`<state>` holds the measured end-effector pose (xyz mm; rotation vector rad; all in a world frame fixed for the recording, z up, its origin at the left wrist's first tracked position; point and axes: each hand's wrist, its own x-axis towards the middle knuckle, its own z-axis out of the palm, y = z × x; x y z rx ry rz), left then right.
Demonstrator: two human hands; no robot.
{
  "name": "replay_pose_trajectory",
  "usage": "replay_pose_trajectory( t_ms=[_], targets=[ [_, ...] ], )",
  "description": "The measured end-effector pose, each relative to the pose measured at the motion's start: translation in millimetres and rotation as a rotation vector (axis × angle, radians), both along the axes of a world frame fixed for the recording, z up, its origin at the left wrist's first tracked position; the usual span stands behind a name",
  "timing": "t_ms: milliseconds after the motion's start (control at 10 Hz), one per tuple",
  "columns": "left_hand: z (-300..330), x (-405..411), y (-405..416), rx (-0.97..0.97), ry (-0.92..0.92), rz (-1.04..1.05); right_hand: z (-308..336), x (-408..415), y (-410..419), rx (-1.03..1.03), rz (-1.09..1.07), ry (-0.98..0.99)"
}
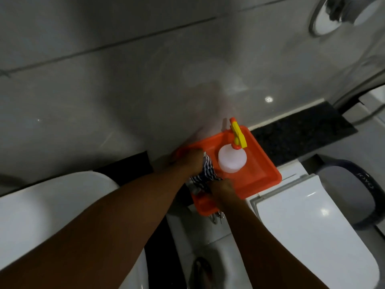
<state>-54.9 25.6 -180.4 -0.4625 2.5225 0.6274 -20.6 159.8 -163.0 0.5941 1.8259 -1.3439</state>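
An orange plastic tray (258, 174) is held out in front of a grey tiled wall. On it stands a white spray bottle (232, 161) with a yellow and orange trigger head. A striped dark and white cloth (205, 174) lies on the tray's left part. My left hand (190, 161) grips the tray's far left edge, next to the cloth. My right hand (223, 189) grips the tray's near edge, its fingers curled at the cloth's lower end.
A white toilet with a closed lid (312, 232) stands below at the right. A white basin or bidet (41, 215) sits at the left. A dark stone ledge (302, 136) runs along the wall. A round chrome fitting (341, 13) is on the wall, top right.
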Motion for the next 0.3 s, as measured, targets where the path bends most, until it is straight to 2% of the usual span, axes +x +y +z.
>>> replay_pose_trajectory(
  t_ms=[100,300],
  targets=[
    [16,12,2,-0.112,0.066,-0.045,10,1,-1,0.100,0.123,0.057],
    [103,48,-26,-0.221,0.249,-0.129,80,1,-38,0.155,0.279,0.380]
  ],
)
